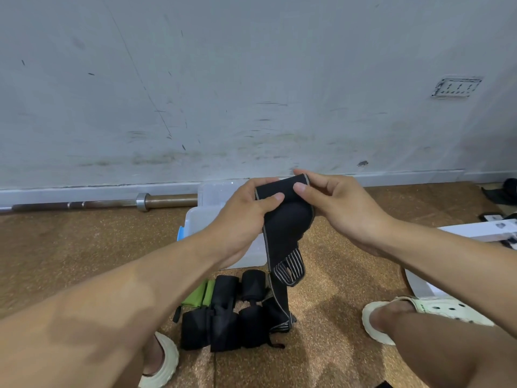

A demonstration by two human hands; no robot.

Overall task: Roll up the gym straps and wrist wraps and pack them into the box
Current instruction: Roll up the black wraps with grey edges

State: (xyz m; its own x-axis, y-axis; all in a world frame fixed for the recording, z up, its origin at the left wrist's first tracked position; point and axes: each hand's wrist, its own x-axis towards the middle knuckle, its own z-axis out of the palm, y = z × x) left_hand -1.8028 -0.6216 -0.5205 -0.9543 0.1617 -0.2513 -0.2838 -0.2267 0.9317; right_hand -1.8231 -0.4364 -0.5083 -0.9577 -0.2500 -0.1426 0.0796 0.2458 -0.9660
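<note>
Low in the frame, two feet in pale sandals (pixel 425 315) stand on a brown cork floor (pixel 70 247). Between them lie rolled black wraps (pixel 223 326) beside a green strap (pixel 198 295). At centre, the left hand (pixel 246 217) and right hand (pixel 344 208) pinch a black wrist wrap (pixel 282 219), its striped tail hanging down. Behind the hands sits a clear plastic box (pixel 207 211). Farther back, at left, a barbell (pixel 112 204) lies along the scuffed wall (pixel 223 79).

A barbell (pixel 106 203) lies along the scuffed wall (pixel 223 79) on cork flooring (pixel 70 247).
</note>
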